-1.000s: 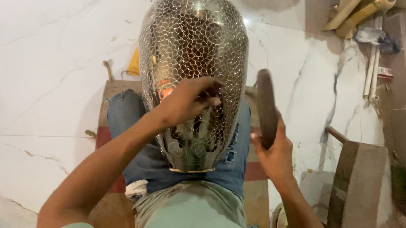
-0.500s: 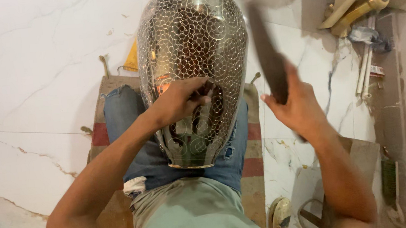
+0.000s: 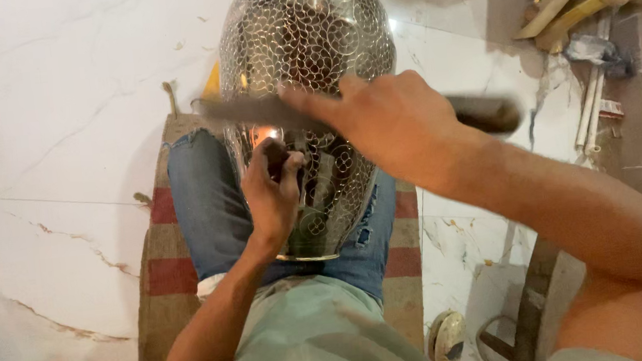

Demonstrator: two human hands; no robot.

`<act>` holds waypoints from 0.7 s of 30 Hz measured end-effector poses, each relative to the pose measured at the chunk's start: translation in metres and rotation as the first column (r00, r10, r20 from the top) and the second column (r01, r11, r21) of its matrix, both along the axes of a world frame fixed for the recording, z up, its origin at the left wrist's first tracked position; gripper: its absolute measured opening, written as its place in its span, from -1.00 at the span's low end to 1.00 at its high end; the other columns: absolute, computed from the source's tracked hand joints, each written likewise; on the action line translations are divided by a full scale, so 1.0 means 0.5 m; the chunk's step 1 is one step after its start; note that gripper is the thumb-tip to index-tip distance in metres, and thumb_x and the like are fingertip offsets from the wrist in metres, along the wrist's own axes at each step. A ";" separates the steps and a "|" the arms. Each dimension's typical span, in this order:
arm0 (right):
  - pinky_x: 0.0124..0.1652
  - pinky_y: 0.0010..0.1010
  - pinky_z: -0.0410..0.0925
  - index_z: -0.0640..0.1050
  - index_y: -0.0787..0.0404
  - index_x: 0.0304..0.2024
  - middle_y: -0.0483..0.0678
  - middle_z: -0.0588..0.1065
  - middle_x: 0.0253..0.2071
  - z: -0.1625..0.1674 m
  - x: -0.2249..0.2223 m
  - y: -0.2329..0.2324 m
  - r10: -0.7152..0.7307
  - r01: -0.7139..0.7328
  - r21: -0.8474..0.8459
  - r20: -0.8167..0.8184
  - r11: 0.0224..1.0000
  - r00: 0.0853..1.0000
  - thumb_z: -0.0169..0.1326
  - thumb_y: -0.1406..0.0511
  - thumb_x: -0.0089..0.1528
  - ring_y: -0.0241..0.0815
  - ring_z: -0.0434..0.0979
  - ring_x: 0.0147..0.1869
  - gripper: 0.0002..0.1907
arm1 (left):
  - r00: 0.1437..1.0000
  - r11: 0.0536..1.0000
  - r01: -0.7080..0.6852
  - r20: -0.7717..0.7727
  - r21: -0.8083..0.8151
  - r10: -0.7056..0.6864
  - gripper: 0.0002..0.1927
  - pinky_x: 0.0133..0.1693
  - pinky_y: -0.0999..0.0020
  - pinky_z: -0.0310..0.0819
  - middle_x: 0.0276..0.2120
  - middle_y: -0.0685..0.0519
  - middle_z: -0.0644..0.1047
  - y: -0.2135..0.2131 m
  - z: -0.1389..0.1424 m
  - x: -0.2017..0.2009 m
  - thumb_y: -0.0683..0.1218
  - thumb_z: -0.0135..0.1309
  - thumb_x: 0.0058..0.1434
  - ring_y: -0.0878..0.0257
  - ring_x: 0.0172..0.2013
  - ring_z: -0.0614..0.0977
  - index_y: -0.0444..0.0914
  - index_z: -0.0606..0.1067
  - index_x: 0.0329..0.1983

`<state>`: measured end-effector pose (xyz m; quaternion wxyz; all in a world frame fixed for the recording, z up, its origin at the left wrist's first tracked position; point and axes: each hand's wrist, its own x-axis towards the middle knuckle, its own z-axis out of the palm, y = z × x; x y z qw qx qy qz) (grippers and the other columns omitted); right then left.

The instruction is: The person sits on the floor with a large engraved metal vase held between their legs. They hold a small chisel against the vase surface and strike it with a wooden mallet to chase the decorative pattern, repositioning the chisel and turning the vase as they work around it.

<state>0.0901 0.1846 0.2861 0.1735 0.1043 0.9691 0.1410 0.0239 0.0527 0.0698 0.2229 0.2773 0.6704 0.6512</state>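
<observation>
Vase (image 3: 307, 40), large, patterned metal with wire-like scrollwork all over, lay on its side across the seated person's lap, mouth rim toward the torso, body pointing away over the knees. Could not see anything inside it; the mouth was hidden behind the left hand.

Left hand (image 3: 271, 189) sat against the vase's neck, fingers curled closed around a small dark tool pressed to the surface. A small orange glow showed on the metal just beside it.

Right hand (image 3: 390, 123) was raised above the vase, fingers wrapped tight around a long dark bar (image 3: 487, 112), blurred, lying crosswise over the vase with one end past the left side of the body.

Person sat on a striped mat (image 3: 158, 243), red and tan bands, its left edge meeting white marble floor (image 3: 40, 113). Wide bare floor to the left; right side was cramped.

Upper right: a brass tube (image 3: 583, 6) leaning on tan boards, pale pipes (image 3: 593, 115) lying near the wall beneath it. Lower right: a dark wooden piece (image 3: 533, 301) and a small round object (image 3: 448, 341) on the floor near the mat's edge. A yellow object (image 3: 211, 81) poked out from behind the vase, mostly hidden.
</observation>
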 end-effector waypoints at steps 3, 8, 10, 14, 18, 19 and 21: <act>-0.41 -0.09 0.46 0.02 -0.28 0.52 0.08 0.48 -0.21 -0.001 0.000 -0.002 -0.099 0.084 -0.171 -0.080 0.982 0.992 0.05 0.40 0.19 0.08 0.60 -0.35 -0.07 | 0.999 1.000 0.016 -0.034 0.027 -0.015 -0.74 -0.20 0.36 0.56 -0.33 -0.01 0.64 0.001 0.003 -0.001 -0.25 0.19 0.32 0.27 -0.32 0.64 -0.33 0.47 0.05; -0.42 -0.15 0.49 0.02 -0.43 0.52 0.05 0.48 -0.25 -0.004 0.067 0.015 -0.123 0.119 -0.093 -0.032 0.988 0.992 0.08 0.45 0.20 0.01 0.62 -0.33 -0.02 | 0.951 0.962 0.263 -0.148 -0.069 -0.271 -0.70 -0.28 0.27 0.55 -0.30 -0.06 0.60 0.005 0.019 -0.037 -0.19 0.21 0.28 0.16 -0.35 0.66 -0.29 0.48 0.06; -0.39 -0.14 0.50 -0.01 -0.46 0.53 0.01 0.49 -0.27 -0.018 0.114 0.024 -0.188 0.188 0.006 0.057 0.982 0.980 0.11 0.43 0.22 0.00 0.63 -0.33 0.01 | 0.882 0.921 0.386 -0.267 -0.063 -0.388 -0.73 -0.24 0.20 0.53 -0.27 -0.10 0.60 0.025 0.026 -0.069 -0.18 0.22 0.30 0.07 -0.31 0.66 -0.29 0.47 0.02; -0.22 -0.14 0.52 0.13 -0.21 0.50 0.07 0.57 -0.12 -0.093 0.205 0.018 -0.458 0.284 -0.409 -0.431 0.867 0.777 0.21 0.29 0.27 0.10 0.66 -0.18 -0.17 | 0.709 0.774 0.633 -0.389 -0.017 -0.588 -0.68 -0.19 0.10 0.48 -0.25 -0.13 0.57 0.057 0.038 -0.103 -0.15 0.21 0.29 -0.06 -0.25 0.63 -0.29 0.48 0.08; -0.17 -0.10 0.50 0.29 0.10 0.42 0.17 0.58 -0.10 -0.171 0.304 -0.027 -0.592 0.450 -0.388 -0.466 0.805 0.657 0.26 0.26 0.22 0.18 0.64 -0.10 -0.25 | 0.473 0.537 0.841 -0.399 -0.061 -0.786 -0.67 -0.20 0.09 0.47 -0.23 -0.14 0.57 0.095 0.048 -0.125 -0.11 0.21 0.29 -0.07 -0.24 0.63 -0.30 0.49 0.08; -0.14 -0.10 0.49 0.30 0.26 0.42 0.26 0.57 -0.06 -0.195 0.320 -0.038 -0.626 0.424 -0.462 -0.539 0.779 0.564 0.27 0.25 0.22 0.23 0.62 -0.05 -0.24 | 0.426 0.491 0.869 -0.418 -0.059 -0.803 -0.64 -0.20 0.08 0.47 -0.21 -0.15 0.58 0.105 0.051 -0.129 -0.11 0.21 0.27 -0.10 -0.23 0.64 -0.31 0.49 0.10; -0.16 -0.17 0.51 0.32 0.25 0.37 0.16 0.60 -0.14 -0.235 0.349 -0.076 -0.744 0.402 -0.627 -0.557 0.668 0.368 0.26 0.23 0.24 0.10 0.67 -0.14 -0.30 | 0.326 0.406 0.907 -0.428 -0.110 -0.843 -0.61 -0.21 0.07 0.48 -0.23 -0.13 0.59 0.119 0.053 -0.132 -0.10 0.23 0.24 -0.09 -0.24 0.64 -0.30 0.50 0.11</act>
